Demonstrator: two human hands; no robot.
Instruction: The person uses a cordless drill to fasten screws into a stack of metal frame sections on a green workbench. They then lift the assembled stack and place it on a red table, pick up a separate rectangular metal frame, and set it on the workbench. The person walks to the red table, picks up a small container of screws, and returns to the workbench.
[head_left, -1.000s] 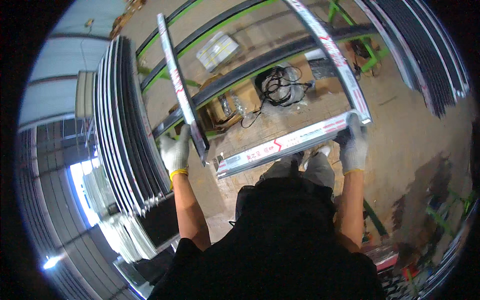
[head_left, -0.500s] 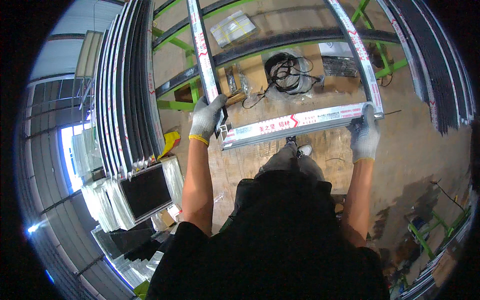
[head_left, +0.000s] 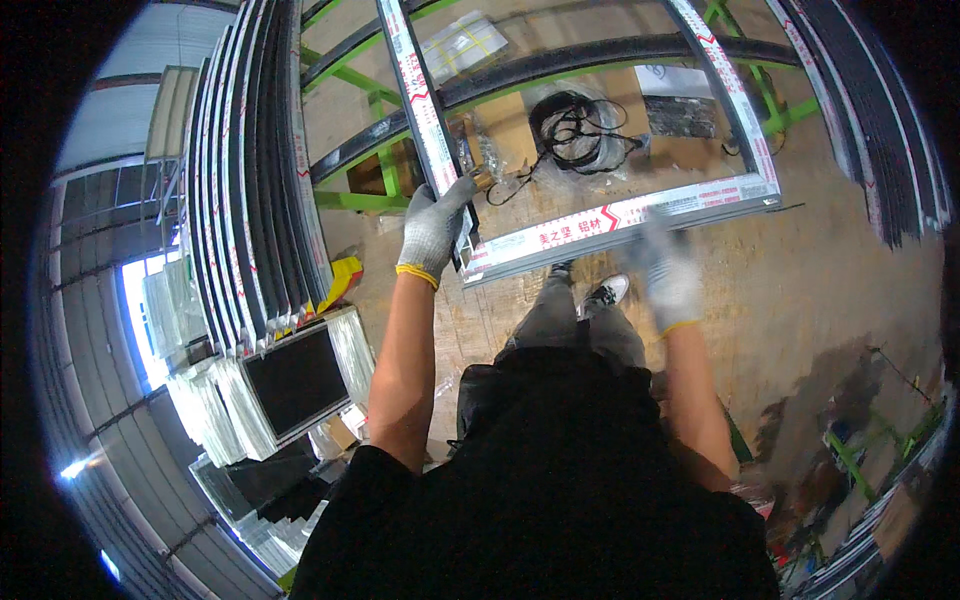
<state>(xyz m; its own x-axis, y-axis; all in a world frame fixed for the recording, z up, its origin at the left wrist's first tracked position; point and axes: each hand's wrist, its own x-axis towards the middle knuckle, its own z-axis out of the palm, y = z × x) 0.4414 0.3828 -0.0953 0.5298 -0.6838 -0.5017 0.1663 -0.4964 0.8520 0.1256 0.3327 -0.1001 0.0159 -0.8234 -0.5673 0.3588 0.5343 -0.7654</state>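
A metal frame (head_left: 570, 236) with printed film on its bars lies across the green and black stand; its near bar crosses in front of me and two side bars run away from me. My left hand (head_left: 433, 228), in a grey-white glove with a yellow cuff, is closed round the left side bar (head_left: 418, 95) close to the near corner. That corner's joint now looks pushed together. My right hand (head_left: 668, 275), gloved alike, is smeared by motion beside the near bar, right of its middle. Its fingers cannot be made out.
The stand's padded black rails (head_left: 590, 60) run beneath the frame. A coil of black cable (head_left: 580, 132) and cardboard lie on the floor beyond. Long profiles (head_left: 255, 180) are stacked at left, more profiles (head_left: 875, 110) at right. Film-wrapped panels (head_left: 295, 375) lean at lower left.
My right hand has left the right corner and moved left along the near bar. The gap at the left corner has closed. My left hand still grips the left side bar.
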